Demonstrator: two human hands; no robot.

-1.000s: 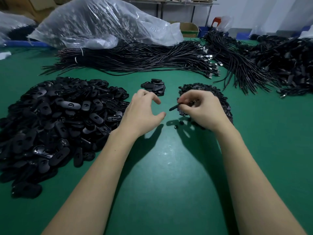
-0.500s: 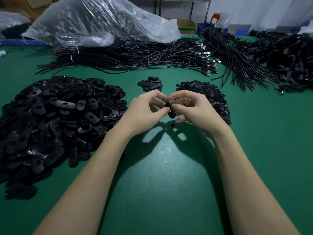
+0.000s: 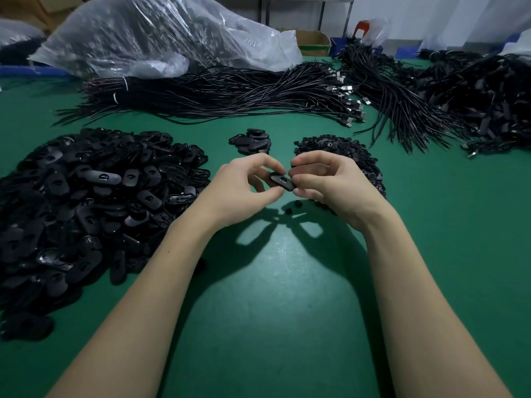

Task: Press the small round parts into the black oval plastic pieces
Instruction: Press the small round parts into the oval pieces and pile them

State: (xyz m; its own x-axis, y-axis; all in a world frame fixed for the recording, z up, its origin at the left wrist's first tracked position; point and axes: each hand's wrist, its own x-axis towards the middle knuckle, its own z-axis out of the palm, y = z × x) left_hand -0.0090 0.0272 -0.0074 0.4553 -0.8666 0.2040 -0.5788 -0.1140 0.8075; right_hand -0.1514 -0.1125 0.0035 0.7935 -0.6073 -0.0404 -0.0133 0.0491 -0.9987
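Note:
One black oval plastic piece (image 3: 282, 181) is held above the green table between both hands. My left hand (image 3: 244, 192) pinches its left end with thumb and forefinger. My right hand (image 3: 330, 185) pinches its right end, fingers curled over it. A large heap of black oval pieces (image 3: 86, 202) lies at the left. A pile of small round parts (image 3: 344, 146) lies behind my right hand, partly hidden by it. Two loose round parts (image 3: 298, 203) sit on the table under the hands.
A small stack of oval pieces (image 3: 253, 140) lies beyond the hands. Bundles of black cables (image 3: 230, 93) stretch across the back, with more cable heaps (image 3: 474, 90) at the right. A clear plastic bag (image 3: 149, 35) stands at the back left on the green table (image 3: 273, 297).
My left hand came over to the right hand and took hold of the oval piece. The piece has turned from edge-on to lying flatter between both hands.

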